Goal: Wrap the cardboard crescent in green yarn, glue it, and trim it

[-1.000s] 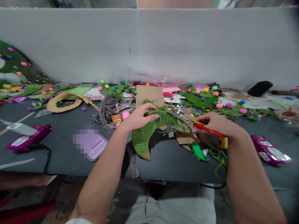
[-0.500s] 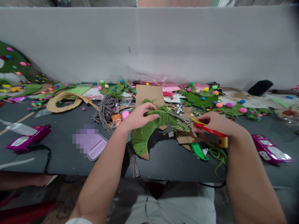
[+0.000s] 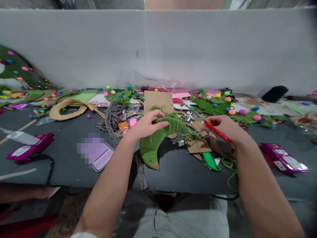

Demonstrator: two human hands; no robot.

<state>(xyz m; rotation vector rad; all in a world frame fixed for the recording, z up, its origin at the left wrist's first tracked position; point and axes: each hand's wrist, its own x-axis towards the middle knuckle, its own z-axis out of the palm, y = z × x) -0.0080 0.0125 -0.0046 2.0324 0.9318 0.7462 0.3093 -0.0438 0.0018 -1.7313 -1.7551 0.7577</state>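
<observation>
My left hand (image 3: 148, 125) is closed on the upper left part of a cardboard crescent wrapped in green yarn (image 3: 155, 145). The crescent's lower left tip shows bare brown cardboard. My right hand (image 3: 224, 125) grips a pair of scissors with a red handle (image 3: 218, 131); the blades point up and left, apart from the crescent. Loose green yarn (image 3: 192, 134) lies at the crescent's right end. Below the right hand, cardboard scraps (image 3: 199, 146) and a green-handled cutter (image 3: 211, 162) rest on the table.
Grey yarn (image 3: 112, 115) and a phone (image 3: 103, 157) lie to the left. Purple devices (image 3: 284, 158) sit on both sides. A tan ring (image 3: 58, 112) and pom-pom-covered green crescents (image 3: 214, 107) lie toward the back wall (image 3: 158, 43). A person's leg (image 3: 24, 191) shows at lower left.
The scissors have swung away from the crescent, their blades now tilting upward and looking more closed. My left hand and the crescent have hardly moved.
</observation>
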